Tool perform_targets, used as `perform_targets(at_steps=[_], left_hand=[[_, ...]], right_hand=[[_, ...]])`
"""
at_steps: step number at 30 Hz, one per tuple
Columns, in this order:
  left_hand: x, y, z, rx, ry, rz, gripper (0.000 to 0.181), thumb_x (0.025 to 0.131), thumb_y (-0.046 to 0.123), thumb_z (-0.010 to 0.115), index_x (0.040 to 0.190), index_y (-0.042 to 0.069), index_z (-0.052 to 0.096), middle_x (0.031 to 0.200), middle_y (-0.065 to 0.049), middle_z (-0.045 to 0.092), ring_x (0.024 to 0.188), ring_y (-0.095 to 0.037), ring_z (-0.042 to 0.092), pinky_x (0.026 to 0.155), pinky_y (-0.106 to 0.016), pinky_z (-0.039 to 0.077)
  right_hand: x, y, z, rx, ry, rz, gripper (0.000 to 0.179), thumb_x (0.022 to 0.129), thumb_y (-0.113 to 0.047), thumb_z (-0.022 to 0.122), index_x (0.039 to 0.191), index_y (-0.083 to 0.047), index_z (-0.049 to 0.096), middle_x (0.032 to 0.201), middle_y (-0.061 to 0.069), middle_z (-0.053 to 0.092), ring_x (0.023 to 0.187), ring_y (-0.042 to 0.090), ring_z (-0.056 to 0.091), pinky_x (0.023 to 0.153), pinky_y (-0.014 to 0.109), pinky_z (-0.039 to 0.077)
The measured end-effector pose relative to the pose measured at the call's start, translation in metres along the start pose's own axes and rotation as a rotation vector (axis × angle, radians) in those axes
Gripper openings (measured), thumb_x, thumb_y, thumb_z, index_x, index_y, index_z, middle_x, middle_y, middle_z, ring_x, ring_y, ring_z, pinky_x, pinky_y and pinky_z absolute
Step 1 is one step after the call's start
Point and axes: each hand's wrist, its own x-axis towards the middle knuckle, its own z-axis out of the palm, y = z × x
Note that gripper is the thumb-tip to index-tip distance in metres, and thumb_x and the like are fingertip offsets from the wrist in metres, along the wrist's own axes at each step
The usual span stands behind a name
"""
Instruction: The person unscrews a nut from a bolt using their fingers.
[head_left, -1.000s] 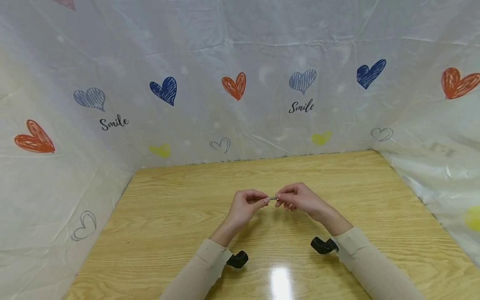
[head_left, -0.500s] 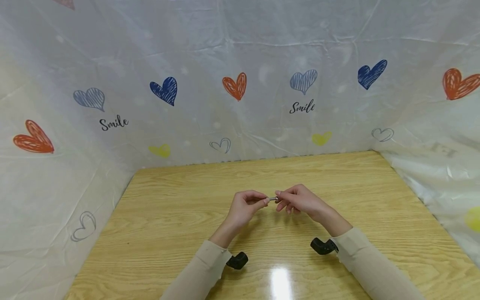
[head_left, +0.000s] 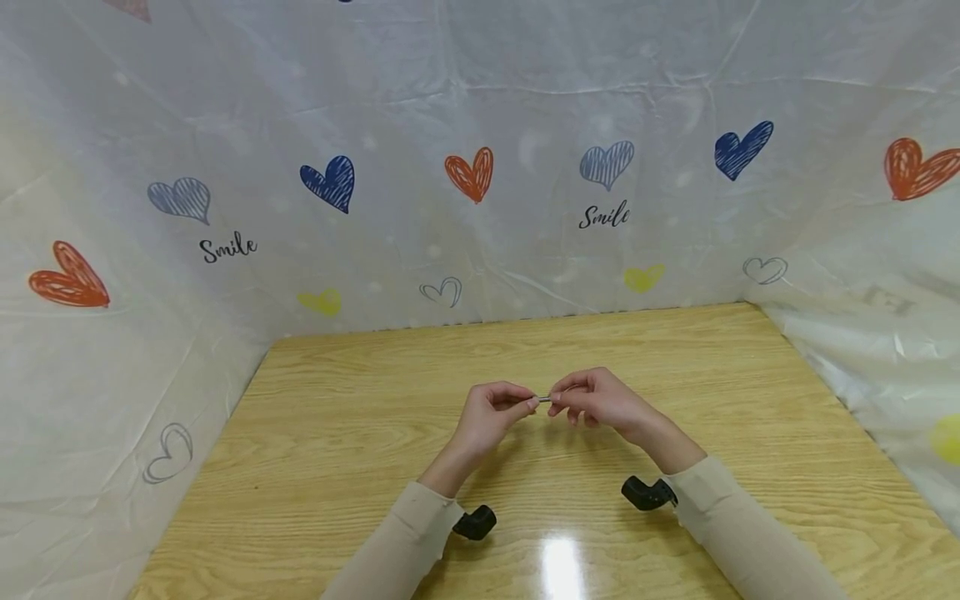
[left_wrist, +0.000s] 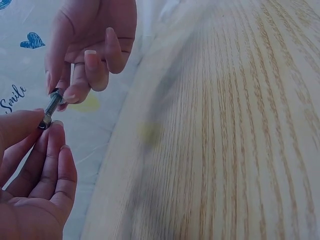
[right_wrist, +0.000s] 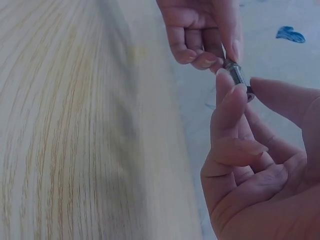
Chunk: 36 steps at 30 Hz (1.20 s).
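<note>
A small silver threaded bolt (left_wrist: 50, 106) spans the gap between the two hands, above the table. My left hand (head_left: 483, 414) pinches one end of it between thumb and fingertips. At the other end, a dark nut (right_wrist: 250, 94) sits on the thread, and the thumb and fingers of my right hand (head_left: 606, 407) hold it. The remaining right fingers are loosely bent below. Part of the bolt is covered by the fingertips in each view.
Below the hands lies a wood-grain table (head_left: 360, 417). A pale sheet (head_left: 525, 242) printed with hearts hangs behind it and along both sides. Each sleeve has a black wrist mount, one on the left (head_left: 476, 522) and one on the right (head_left: 647, 492).
Half a second ago the right thumb and finger were spread wider at the nut end; now they have come together on it again. The left hand has stayed nearly still.
</note>
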Motion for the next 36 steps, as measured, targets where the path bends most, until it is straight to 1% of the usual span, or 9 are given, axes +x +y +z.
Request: perform_targets(at_steps=[4,8,11,15,18,21,24,32,36], left_hand=[[0.0003,-0.0015,-0.0005,-0.01,0.005,-0.001,0.017,0.095,0.01,0.074,0.108,-0.002,0.076,0.104,-0.013,0.073,0.094,-0.027,0.072,0.092,-0.054,0.057],[0.0005,-0.0024,-0.0012,-0.017,0.001,0.003,0.018,0.096,0.01,0.074,0.108,-0.003,0.075,0.103,-0.014,0.072,0.098,-0.035,0.071,0.092,-0.054,0.057],[0.0005,-0.0024,-0.0013,-0.012,0.002,0.006,0.018,0.096,0.01,0.074,0.108,-0.003,0.075,0.103,-0.015,0.073,0.099,-0.037,0.07,0.091,-0.054,0.057],[0.0006,-0.0023,-0.0009,-0.004,0.007,0.007,0.017,0.096,0.01,0.074,0.108,-0.003,0.075,0.104,-0.014,0.073,0.096,-0.03,0.072,0.091,-0.053,0.057],[0.0005,-0.0023,-0.0006,-0.002,0.007,0.008,0.018,0.096,0.01,0.074,0.108,-0.003,0.075,0.105,-0.014,0.073,0.094,-0.027,0.072,0.09,-0.053,0.058],[-0.0004,-0.0018,-0.0006,-0.001,0.003,0.003,0.018,0.095,0.01,0.074,0.108,-0.002,0.076,0.105,-0.013,0.073,0.094,-0.028,0.071,0.09,-0.053,0.058],[-0.0009,-0.0016,-0.0007,-0.003,-0.001,-0.004,0.018,0.095,0.01,0.075,0.108,-0.002,0.075,0.104,-0.013,0.073,0.095,-0.03,0.071,0.09,-0.054,0.057],[-0.001,-0.0009,-0.0007,-0.006,0.007,-0.012,0.018,0.095,0.01,0.075,0.108,-0.002,0.075,0.104,-0.013,0.072,0.098,-0.036,0.07,0.089,-0.054,0.057],[0.0,-0.002,-0.001,-0.014,0.009,-0.018,0.017,0.095,0.009,0.075,0.107,-0.002,0.076,0.103,-0.013,0.073,0.095,-0.029,0.072,0.09,-0.053,0.058]], right_hand=[[-0.0002,0.0007,0.0006,0.015,-0.001,-0.013,0.027,0.105,-0.016,0.06,0.124,0.003,0.064,0.115,0.026,0.071,0.074,0.021,0.06,0.056,0.025,0.04],[-0.0002,0.0,0.0009,0.015,0.017,0.003,0.035,0.104,-0.021,0.062,0.128,0.005,0.062,0.118,0.025,0.07,0.077,0.026,0.062,0.058,0.026,0.043],[0.001,-0.0005,0.0012,-0.016,0.04,0.039,0.041,0.104,-0.032,0.063,0.124,0.003,0.067,0.109,0.022,0.072,0.077,0.027,0.064,0.058,0.027,0.044],[0.0034,-0.0007,0.0029,-0.053,0.043,0.071,0.049,0.104,-0.042,0.061,0.111,0.005,0.073,0.094,0.018,0.073,0.07,0.021,0.062,0.055,0.026,0.042],[0.0047,-0.0005,0.0044,-0.042,0.03,0.065,0.047,0.106,-0.037,0.059,0.108,0.009,0.073,0.086,0.012,0.074,0.066,0.016,0.06,0.053,0.025,0.039],[0.0055,0.0006,0.0049,-0.023,0.012,0.045,0.041,0.107,-0.028,0.057,0.112,0.01,0.071,0.084,0.007,0.074,0.065,0.014,0.059,0.053,0.025,0.038],[0.0054,0.0013,0.0038,-0.011,-0.007,0.022,0.037,0.108,-0.022,0.056,0.118,0.011,0.069,0.089,0.006,0.074,0.068,0.016,0.06,0.054,0.025,0.039],[0.0028,0.0019,0.001,-0.021,-0.016,-0.017,0.028,0.104,-0.019,0.061,0.121,0.004,0.067,0.112,0.025,0.072,0.081,0.036,0.062,0.061,0.032,0.049],[0.0018,0.0012,0.0014,-0.039,-0.012,-0.044,0.027,0.103,-0.018,0.065,0.12,0.002,0.067,0.107,0.024,0.072,0.083,0.041,0.061,0.062,0.035,0.049]])
